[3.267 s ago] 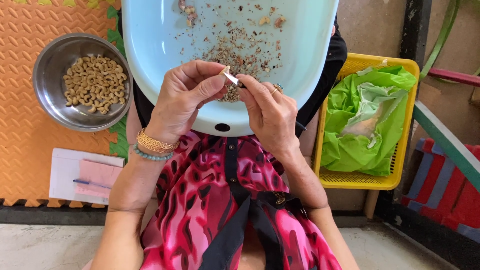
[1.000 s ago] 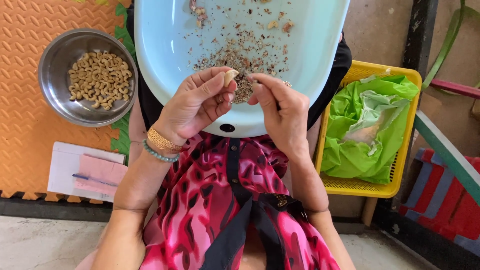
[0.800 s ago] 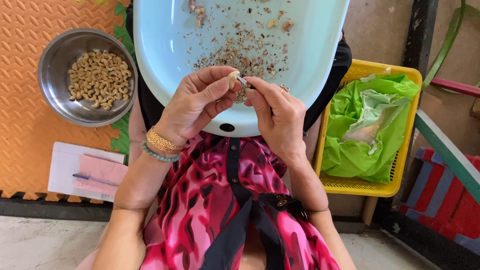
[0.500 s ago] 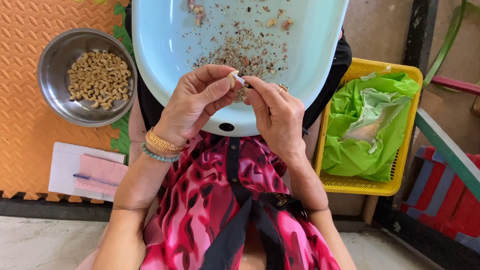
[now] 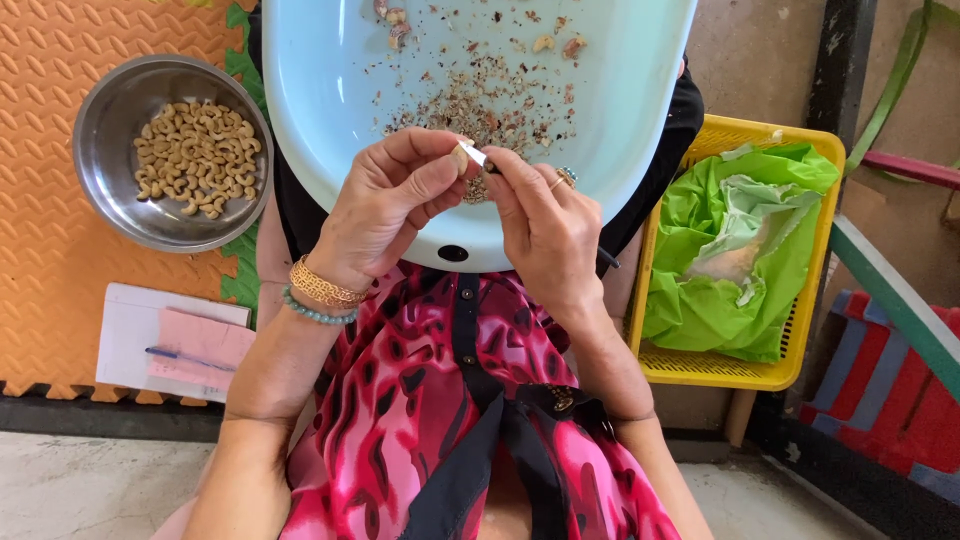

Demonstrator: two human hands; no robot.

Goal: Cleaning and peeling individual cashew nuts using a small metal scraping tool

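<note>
My left hand pinches a pale cashew nut between thumb and fingers over a light blue plastic tray. My right hand grips a small knife, whose blade touches the nut; the dark handle end pokes out below the hand. The two hands meet above the tray's near rim, on my lap. Brown skin flakes and a few nuts lie scattered on the tray.
A steel bowl of peeled cashews sits at left on an orange foam mat. Below it lie a notebook with pink paper and a pen. A yellow basket lined with a green bag stands at right.
The hands have stayed together over the tray's near rim, shifting only slightly as the blade works on the nut. Nothing was let go.
</note>
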